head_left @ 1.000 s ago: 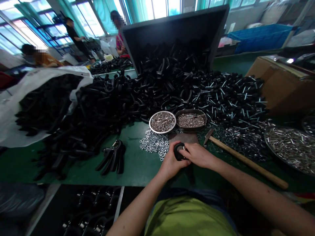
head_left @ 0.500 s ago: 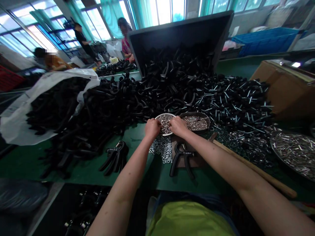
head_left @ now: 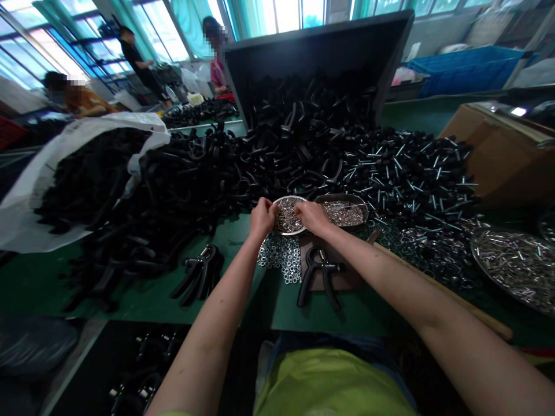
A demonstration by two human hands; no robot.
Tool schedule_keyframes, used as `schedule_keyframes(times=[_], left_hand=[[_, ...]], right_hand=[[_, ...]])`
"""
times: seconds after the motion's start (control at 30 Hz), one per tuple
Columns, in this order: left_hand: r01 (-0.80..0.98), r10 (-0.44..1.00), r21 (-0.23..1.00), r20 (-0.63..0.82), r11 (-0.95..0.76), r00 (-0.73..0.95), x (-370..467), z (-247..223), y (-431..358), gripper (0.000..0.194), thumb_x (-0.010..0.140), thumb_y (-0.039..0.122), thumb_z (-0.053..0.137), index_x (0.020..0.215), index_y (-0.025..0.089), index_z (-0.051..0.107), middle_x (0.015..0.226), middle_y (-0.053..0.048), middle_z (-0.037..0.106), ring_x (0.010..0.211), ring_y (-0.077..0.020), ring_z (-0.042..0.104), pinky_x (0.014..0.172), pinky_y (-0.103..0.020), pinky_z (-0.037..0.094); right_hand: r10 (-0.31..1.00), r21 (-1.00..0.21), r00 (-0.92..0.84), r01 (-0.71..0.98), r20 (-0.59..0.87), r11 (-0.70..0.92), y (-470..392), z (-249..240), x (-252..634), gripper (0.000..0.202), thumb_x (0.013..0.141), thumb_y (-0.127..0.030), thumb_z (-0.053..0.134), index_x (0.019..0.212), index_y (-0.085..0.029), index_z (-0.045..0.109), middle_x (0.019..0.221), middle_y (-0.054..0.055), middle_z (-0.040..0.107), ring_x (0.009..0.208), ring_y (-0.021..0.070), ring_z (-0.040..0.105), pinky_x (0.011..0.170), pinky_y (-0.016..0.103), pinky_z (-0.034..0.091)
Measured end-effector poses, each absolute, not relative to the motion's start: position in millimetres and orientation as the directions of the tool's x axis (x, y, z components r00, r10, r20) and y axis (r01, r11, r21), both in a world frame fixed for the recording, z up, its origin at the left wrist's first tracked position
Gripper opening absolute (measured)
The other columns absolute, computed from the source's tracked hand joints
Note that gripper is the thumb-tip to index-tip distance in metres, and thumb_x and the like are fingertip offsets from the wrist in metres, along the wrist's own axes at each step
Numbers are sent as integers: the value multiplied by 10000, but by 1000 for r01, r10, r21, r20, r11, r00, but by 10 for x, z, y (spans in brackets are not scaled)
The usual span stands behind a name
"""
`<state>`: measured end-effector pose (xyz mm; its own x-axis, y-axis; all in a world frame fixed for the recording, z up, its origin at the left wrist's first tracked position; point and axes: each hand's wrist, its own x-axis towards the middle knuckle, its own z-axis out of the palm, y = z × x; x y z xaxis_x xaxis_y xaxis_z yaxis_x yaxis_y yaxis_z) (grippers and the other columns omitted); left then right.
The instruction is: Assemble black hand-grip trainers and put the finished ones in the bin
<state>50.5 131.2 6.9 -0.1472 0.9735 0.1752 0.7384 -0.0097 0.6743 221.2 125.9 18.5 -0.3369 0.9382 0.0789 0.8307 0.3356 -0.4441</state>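
Observation:
My left hand (head_left: pixel 262 217) is at the left rim of a round dish (head_left: pixel 289 233) of small metal pins (head_left: pixel 286 216), its fingers pinched together. Over the dish's right side, my right hand (head_left: pixel 313 216) has its fingertips closed among the pins. Whatever either hand holds is too small to make out. Just below the dish lie many loose metal nuts (head_left: pixel 291 263). A black hand gripper (head_left: pixel 321 277) with a spring rests on a brown board (head_left: pixel 350 278) nearer my body. More black hand grippers (head_left: pixel 202 273) stand together to the left.
A dark tray (head_left: pixel 347 226) of small metal parts adjoins the dish. Black handles (head_left: pixel 191 173) heap up behind, spilling from a large bin (head_left: pixel 321 52). Right are black-headed bolts (head_left: pixel 411 173), a wooden-handled tool (head_left: pixel 446 289), a pan of pins (head_left: pixel 515 266) and a cardboard box (head_left: pixel 489 156). Several people work beyond.
My left hand has drawn slightly left, from inside the dish to its rim. My right hand stays over the dish's right side. The whole view has shifted a little.

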Motion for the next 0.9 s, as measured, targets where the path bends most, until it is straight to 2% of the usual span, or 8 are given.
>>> schedule_keyframes(times=[0.1,0.23,0.3,0.37,0.5,0.7,0.8,0.9], left_hand=[[664,979,747,155,-28,-134,565,100,1124,204,881,330,411,917,165,526,709,-8,634,611,-124,562,605,-241,415],[454,1000,891,-1,14,-29,651,32,645,293,787,440,554,735,152,557,554,30,549,465,-90,482,469,-205,364],[269,988,955,-143,123,57,692,-37,380,309,734,445,614,737,138,584,599,14,583,462,-85,489,437,-199,357],[136,957,961,-259,242,129,731,-111,159,317,710,426,643,826,134,598,725,-23,652,510,-103,549,439,-203,391],[42,928,944,-331,328,169,788,-230,-65,314,699,397,669,861,149,565,845,-64,695,620,-139,630,481,-212,444],[122,946,956,-284,267,156,840,-314,-75,277,738,416,632,781,147,585,713,-32,670,601,-134,598,527,-224,439],[344,979,936,-138,78,152,906,-295,-58,258,784,413,591,757,158,615,668,-7,635,589,-129,559,545,-228,401],[568,982,813,23,-128,188,1002,-243,-34,180,803,335,593,749,171,646,728,-14,637,693,-147,567,612,-237,388]], right_hand=[[924,-533,-353,759,145,374,1146,197,2335,165,852,-197,473,978,-173,577,987,66,639,922,168,560,798,268,375],[906,-626,-395,672,150,396,878,78,2632,118,862,-206,443,957,-183,508,845,15,615,755,129,553,695,241,395],[899,-650,-415,646,141,400,759,-28,2765,75,853,-185,439,905,-184,493,811,7,595,730,125,543,671,236,394],[893,-658,-428,634,140,407,682,-132,2844,51,843,-170,444,874,-185,482,820,10,580,753,130,537,680,239,392],[884,-637,-446,643,141,426,648,-260,2857,71,841,-154,448,900,-187,470,868,21,569,796,142,531,712,256,387],[864,-531,-489,703,122,473,596,-217,2773,120,855,-126,427,952,-176,477,923,54,556,821,158,517,720,268,377],[834,-444,-542,725,101,526,510,-153,2728,138,854,-120,427,939,-185,514,957,77,543,852,186,507,698,277,370],[777,-265,-625,738,79,620,458,-119,2710,124,865,-148,445,942,-184,535,974,93,538,885,204,504,670,273,370]])
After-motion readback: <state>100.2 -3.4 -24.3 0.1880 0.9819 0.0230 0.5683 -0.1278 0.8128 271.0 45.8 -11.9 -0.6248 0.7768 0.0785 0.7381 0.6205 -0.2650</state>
